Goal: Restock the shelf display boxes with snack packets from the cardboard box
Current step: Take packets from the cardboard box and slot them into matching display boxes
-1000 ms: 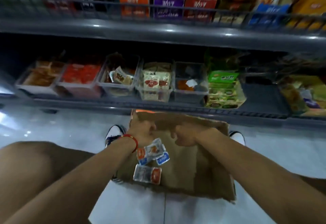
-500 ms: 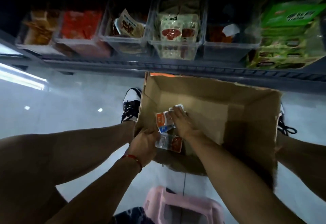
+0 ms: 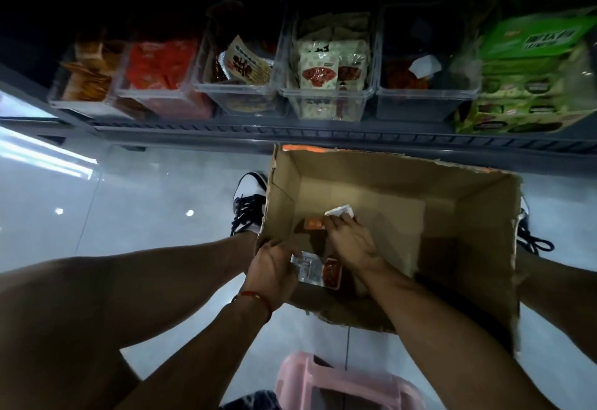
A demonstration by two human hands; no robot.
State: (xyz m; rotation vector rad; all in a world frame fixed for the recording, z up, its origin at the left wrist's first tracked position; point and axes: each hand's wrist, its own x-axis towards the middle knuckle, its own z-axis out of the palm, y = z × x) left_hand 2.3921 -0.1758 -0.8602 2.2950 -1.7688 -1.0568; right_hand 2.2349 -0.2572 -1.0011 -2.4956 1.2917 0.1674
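Where the glossy pale floor meets a dark low shelf, clear display boxes of snacks stand in a row. Head view: open cardboard box on the floor between two sneakers. Left hand pinches a clear-and-red snack packet at the box's near-left corner. Right hand, fingers curled, grips more packets deeper inside. Pink stool below.

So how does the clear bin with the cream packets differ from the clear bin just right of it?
The clear bin with cream packets is packed full and upright; the clear bin right of it looks nearly empty, with some orange-red packets and a white scrap low inside. Both are transparent plastic, side by side on the grey shelf.
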